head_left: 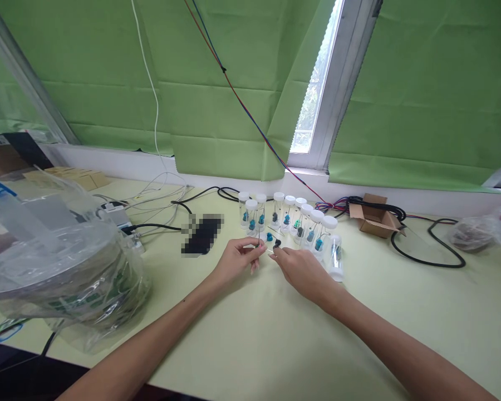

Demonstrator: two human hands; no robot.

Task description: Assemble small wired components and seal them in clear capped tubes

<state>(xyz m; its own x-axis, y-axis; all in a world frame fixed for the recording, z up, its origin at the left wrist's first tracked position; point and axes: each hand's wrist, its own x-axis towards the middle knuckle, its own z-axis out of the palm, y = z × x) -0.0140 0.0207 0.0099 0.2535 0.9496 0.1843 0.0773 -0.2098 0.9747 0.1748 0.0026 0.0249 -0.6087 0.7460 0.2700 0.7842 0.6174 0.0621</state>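
My left hand (236, 258) is closed in a pinch on a small dark piece with a thin upright rod (259, 236); its exact kind is too small to make out. Close beside it, my right hand (307, 274) pinches a small black piece (277, 243), and a thin pale stick (270, 252) shows at its fingertips. Just beyond the fingers lies a loose blue piece (269, 237). Several clear tubes with white caps (318, 228) stand in an arc behind my hands, with small blue, green or dark pieces inside. One capped tube (336, 257) is nearest my right wrist.
At left a large clear plastic bag (104, 289) covers a round container. A blurred black object (202, 234) lies left of the tubes. An open cardboard box (373, 216) and black cable (428, 263) are at right. Green blinds (234, 122) hang behind the table (250, 345).
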